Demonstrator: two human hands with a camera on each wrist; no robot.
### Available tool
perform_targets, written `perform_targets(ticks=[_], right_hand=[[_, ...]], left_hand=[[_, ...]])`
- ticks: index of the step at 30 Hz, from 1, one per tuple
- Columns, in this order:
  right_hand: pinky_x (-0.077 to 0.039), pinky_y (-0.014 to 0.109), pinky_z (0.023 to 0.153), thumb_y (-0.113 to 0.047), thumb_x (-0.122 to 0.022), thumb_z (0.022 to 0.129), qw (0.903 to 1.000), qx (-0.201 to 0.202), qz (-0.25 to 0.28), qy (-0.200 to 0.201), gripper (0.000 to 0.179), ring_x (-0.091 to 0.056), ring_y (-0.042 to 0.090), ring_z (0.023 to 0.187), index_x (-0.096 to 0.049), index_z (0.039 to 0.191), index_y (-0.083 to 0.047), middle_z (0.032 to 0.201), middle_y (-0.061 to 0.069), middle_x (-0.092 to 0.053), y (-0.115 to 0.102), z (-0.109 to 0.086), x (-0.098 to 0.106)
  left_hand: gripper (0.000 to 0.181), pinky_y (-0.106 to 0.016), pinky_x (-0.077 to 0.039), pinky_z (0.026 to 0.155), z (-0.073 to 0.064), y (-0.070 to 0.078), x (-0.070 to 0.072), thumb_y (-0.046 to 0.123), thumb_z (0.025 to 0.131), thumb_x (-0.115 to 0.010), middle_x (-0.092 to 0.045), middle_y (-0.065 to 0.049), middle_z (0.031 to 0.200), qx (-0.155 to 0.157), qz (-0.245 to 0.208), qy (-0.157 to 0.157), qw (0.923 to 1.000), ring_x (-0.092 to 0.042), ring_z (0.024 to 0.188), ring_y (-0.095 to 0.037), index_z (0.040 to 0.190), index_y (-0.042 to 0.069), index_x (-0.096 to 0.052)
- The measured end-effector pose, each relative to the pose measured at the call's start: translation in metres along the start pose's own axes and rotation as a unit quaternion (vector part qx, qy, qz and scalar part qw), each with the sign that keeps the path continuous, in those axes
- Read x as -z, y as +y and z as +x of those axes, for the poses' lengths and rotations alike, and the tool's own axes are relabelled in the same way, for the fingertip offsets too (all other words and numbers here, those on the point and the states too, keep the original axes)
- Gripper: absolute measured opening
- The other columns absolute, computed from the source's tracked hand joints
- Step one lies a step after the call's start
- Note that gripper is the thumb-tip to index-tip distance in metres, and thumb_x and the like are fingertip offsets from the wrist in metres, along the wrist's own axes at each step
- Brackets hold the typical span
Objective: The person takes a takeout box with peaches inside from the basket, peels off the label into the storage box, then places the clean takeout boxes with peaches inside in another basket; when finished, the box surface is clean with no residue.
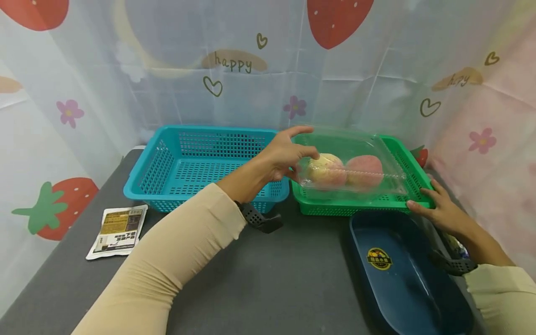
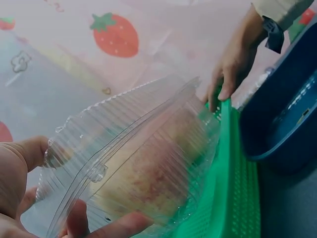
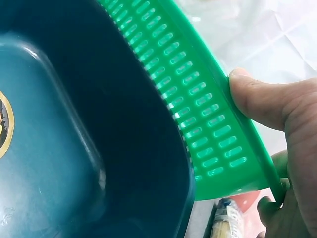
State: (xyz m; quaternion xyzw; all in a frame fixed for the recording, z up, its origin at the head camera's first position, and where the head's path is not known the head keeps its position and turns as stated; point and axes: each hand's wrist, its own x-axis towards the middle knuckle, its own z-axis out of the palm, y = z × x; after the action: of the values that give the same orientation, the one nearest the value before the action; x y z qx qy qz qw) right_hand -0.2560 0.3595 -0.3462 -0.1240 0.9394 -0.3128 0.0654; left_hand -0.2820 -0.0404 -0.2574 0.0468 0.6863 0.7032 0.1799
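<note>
My left hand (image 1: 281, 156) grips the left end of a clear plastic clamshell box (image 1: 356, 186), thumb and fingers around its edge. Two pinkish-yellow peaches (image 1: 365, 171) lie inside it. The box overlaps the green basket (image 1: 326, 208) in the head view; in the left wrist view it tilts over that basket. At the basket's right end, my right hand (image 1: 445, 209) pinches the rim. The right wrist view shows its thumb (image 3: 257, 96) on the rim's top with fingers curled beneath.
A blue perforated basket (image 1: 146, 197) stands left of the green one. In front lies a dark blue tub (image 1: 402, 288) with a round sticker. A white-and-gold packet (image 1: 119, 231) rests at the table's left. Partly hidden beside the right wrist is another wrapped item (image 3: 228, 220). A printed curtain hangs behind.
</note>
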Motion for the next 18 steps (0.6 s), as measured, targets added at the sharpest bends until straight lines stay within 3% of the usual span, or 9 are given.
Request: perform_targets(ticks=[10,18], right_hand=[[-0.012,0.076,0.095,-0.038,-0.051,0.098,0.9999,-0.014,0.001,-0.003,0.083,0.010,0.057,0.134,-0.015,0.140,0.023,0.152,0.030,0.019,0.000,-0.001,-0.002],[-0.011,0.076,0.095,-0.039,-0.049,0.098,0.9999,-0.008,-0.005,-0.003,0.083,0.011,0.057,0.134,-0.015,0.139,0.025,0.151,0.031,0.020,-0.001,0.001,0.002]], left_hand=[[0.068,-0.047,-0.053,0.048,0.028,-0.006,-0.018,0.003,0.086,-0.070,-0.044,-0.014,0.135,0.009,0.005,0.003,0.9999,-0.030,0.041,-0.020,0.142,0.033,-0.046],[0.068,-0.048,-0.054,0.049,0.045,-0.017,-0.027,0.006,0.085,-0.072,-0.052,-0.017,0.122,0.018,0.020,0.019,0.9995,-0.030,0.038,-0.017,0.140,0.035,-0.047]])
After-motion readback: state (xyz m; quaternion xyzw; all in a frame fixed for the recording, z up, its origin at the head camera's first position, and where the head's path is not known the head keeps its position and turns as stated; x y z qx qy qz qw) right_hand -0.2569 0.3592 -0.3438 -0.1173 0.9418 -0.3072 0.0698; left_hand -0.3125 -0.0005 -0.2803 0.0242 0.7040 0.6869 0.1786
